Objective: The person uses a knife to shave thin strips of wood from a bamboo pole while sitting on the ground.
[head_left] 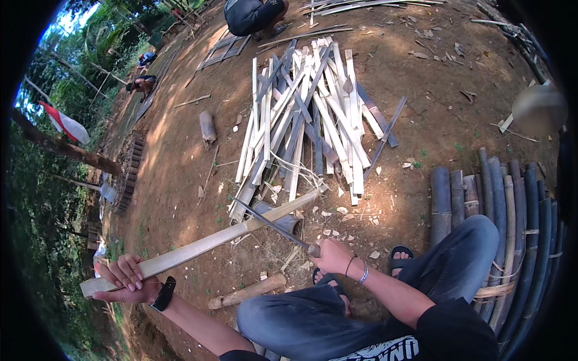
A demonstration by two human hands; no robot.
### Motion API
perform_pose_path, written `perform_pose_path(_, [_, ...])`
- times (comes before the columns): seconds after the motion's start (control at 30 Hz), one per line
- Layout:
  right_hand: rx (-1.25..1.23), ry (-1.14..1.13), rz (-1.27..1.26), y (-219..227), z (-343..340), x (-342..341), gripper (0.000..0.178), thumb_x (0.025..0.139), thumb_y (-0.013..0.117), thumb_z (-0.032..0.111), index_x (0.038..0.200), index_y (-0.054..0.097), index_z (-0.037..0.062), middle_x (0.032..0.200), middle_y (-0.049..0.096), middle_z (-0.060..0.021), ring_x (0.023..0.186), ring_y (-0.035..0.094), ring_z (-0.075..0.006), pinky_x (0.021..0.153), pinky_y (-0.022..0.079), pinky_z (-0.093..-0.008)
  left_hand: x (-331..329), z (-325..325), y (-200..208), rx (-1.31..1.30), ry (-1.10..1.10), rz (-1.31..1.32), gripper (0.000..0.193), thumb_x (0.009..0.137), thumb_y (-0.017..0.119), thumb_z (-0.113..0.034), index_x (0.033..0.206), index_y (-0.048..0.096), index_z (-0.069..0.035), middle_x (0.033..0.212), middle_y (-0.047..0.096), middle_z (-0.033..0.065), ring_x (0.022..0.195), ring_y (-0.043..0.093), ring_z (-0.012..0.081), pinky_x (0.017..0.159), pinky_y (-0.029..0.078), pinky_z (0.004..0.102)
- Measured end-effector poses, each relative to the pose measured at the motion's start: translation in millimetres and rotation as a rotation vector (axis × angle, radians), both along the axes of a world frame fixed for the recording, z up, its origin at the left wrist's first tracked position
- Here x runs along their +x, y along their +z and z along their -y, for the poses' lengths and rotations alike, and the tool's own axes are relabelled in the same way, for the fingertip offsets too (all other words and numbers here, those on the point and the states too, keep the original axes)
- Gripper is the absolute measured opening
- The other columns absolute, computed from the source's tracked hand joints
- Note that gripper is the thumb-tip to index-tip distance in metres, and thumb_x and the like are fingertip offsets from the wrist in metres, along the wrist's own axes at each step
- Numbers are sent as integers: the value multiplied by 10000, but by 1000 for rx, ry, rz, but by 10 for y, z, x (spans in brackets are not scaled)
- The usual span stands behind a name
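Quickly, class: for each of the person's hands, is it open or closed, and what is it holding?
Left hand: closed on a pale bamboo strip, near its end.
Right hand: closed around the handle of a knife.

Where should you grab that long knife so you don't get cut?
Probably by its handle, coming from the right, where the right hand grips it. The long knife points its thin blade away to the upper left, crossing the bamboo strip in this view, so coming from the left would likely put fingers near the blade.
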State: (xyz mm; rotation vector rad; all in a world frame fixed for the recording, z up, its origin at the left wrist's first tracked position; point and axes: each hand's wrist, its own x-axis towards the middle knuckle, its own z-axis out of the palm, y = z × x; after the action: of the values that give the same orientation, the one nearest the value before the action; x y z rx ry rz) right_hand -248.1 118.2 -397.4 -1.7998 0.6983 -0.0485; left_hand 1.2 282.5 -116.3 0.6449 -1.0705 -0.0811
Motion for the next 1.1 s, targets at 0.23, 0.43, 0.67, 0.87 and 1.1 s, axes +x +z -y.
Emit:
perform_pose_path(0.23, [-2, -174, -292, -1105, 440, -186, 319, 740, 643, 255, 891, 654, -26, 789, 644, -263, 800, 649, -401, 737, 519, -448, -259, 77, 25, -34, -228, 49, 539, 875, 523, -593, 608, 365, -153, 384, 400, -52, 286, 385, 17, 307, 314, 138])
perform_pose_path(0.43, [5, -103, -27, -484, -79, 16, 266, 726, 645, 234, 842, 661, -4, 723, 612, -276, 743, 654, -388, 699, 510, -435, -281, 158, 41, -71, -343, 92, 526, 872, 584, -524, 590, 357, -142, 376, 418, -40, 278, 381, 25, 297, 321, 136])
perform_pose_path(0.67, [28, -165, -264, -1319, 405, -90, 251, 729, 643, 217, 820, 647, -17, 726, 633, -247, 758, 660, -361, 697, 509, -425, -434, 168, 36, -115, -546, 119, 487, 871, 663, -354, 551, 382, -118, 354, 451, 14, 249, 404, 62, 259, 322, 166])
perform_pose_path(0.87, [52, -156, -111, -917, 280, -101, 292, 728, 647, 235, 778, 630, -52, 728, 630, -263, 731, 649, -387, 687, 509, -454, -396, 298, 33, -102, -813, 165, 483, 838, 716, -283, 525, 388, -115, 351, 447, 23, 247, 389, 72, 255, 295, 182])
perform_pose_path(1.1, [60, -94, 44, -130, -196, -126, 255, 729, 647, 225, 770, 627, -26, 727, 635, -247, 740, 643, -411, 686, 511, -443, -441, 213, 60, -78, -811, 166, 485, 827, 727, -287, 504, 403, -125, 352, 440, 20, 248, 375, 73, 258, 283, 186])
